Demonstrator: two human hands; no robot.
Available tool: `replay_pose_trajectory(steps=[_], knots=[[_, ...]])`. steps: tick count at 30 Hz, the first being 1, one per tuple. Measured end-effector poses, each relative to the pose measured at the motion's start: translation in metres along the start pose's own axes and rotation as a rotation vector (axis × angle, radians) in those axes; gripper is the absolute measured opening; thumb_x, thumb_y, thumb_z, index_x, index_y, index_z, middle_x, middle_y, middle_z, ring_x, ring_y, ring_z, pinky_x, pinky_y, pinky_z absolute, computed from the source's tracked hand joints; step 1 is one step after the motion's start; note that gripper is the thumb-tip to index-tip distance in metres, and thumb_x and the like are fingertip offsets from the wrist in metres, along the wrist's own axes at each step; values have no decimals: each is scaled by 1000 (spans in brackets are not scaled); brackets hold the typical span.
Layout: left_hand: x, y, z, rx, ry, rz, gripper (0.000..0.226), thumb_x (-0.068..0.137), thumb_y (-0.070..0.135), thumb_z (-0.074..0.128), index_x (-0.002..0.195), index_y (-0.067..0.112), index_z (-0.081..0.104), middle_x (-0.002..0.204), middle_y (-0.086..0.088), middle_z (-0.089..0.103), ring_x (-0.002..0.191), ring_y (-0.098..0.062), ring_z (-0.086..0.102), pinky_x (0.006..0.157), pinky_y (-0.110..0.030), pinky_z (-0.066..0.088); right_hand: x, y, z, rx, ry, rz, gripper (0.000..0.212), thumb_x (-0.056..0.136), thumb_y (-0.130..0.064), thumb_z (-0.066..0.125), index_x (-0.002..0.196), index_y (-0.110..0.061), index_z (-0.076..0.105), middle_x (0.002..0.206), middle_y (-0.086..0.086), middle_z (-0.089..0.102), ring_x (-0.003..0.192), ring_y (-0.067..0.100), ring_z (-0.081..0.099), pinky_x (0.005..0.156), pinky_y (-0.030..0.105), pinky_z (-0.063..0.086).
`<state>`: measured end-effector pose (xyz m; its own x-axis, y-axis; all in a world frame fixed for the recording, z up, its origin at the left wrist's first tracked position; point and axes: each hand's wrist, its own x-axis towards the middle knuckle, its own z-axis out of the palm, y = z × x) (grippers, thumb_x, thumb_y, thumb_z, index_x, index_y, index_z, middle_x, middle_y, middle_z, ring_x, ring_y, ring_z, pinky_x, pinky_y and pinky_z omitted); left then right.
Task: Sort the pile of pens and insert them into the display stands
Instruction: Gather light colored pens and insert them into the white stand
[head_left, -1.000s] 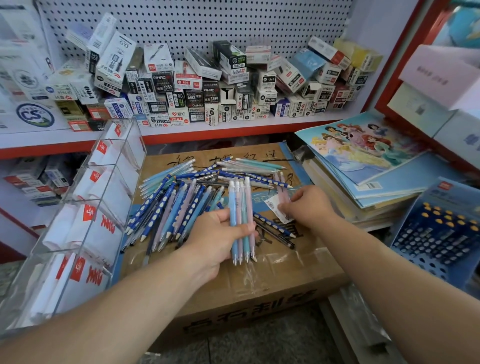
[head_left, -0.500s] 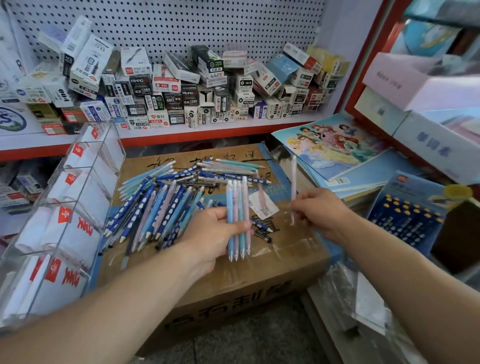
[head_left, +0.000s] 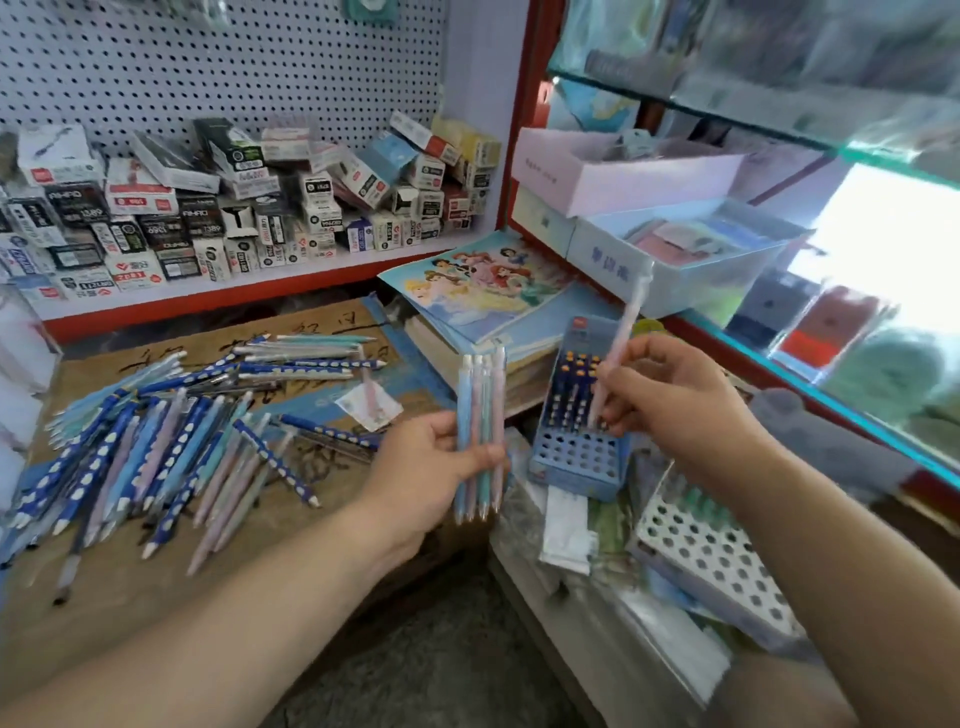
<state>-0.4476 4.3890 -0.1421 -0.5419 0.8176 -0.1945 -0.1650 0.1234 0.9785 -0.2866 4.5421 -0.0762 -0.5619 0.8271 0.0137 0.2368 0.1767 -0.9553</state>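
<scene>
A pile of blue, pink and teal pens (head_left: 171, 447) lies spread on a cardboard box (head_left: 130, 577) at the left. My left hand (head_left: 431, 467) grips a small bundle of pastel pens (head_left: 480, 436), held upright at the box's right edge. My right hand (head_left: 670, 400) pinches a single pink pen (head_left: 618, 348), its lower tip down at the blue display stand (head_left: 576, 457). That stand has a grid of holes, and its far rows hold several dark pens with orange tops.
A white perforated stand (head_left: 711, 561) lies to the lower right. Notebooks with a cartoon cover (head_left: 483, 280) are stacked behind the blue stand. Small stationery boxes (head_left: 249, 202) crowd the red-edged shelf under the pegboard. Glass shelving (head_left: 852, 364) stands at the right.
My view has swung right. The right hand lifted one pink pen off the box and carried it right to the blue stand. The left hand followed rightward with its bundle.
</scene>
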Motion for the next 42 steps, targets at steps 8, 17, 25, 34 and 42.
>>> replay_pose_trajectory(steps=[8,17,25,34,42], knots=[[6,18,113,1,-121,64,21,87,2,75,95,21,74,94,-5,79,93,-24,75,89,-45,59,-82,55,-115,-136,334,-51,34,91,-5,68,86,-38,63,67,-3,66,74,31,71,72,49,58],[5,17,223,51,-235,-21,26,88,6,76,111,15,72,102,-3,75,99,-24,71,93,-47,58,-119,99,-153,-161,467,88,10,99,-20,63,90,-25,66,79,2,73,73,22,71,68,40,61],[7,-25,196,250,-189,-72,36,88,12,75,123,20,69,110,2,74,102,-20,71,94,-47,58,-97,111,-134,-330,400,62,15,97,-21,65,101,-35,61,95,-11,69,88,4,67,77,29,57],[10,-34,170,294,-242,-19,35,85,7,77,118,17,72,101,3,78,96,-14,74,93,-43,59,-68,139,-118,-503,388,64,11,99,-25,62,108,-29,67,94,-14,67,84,-2,61,67,14,43],[10,-33,171,281,-284,7,36,86,6,76,120,16,71,104,3,78,96,-12,74,93,-39,59,-66,155,-114,-713,362,155,8,96,-23,66,98,-18,72,82,-6,64,66,2,49,65,25,40]])
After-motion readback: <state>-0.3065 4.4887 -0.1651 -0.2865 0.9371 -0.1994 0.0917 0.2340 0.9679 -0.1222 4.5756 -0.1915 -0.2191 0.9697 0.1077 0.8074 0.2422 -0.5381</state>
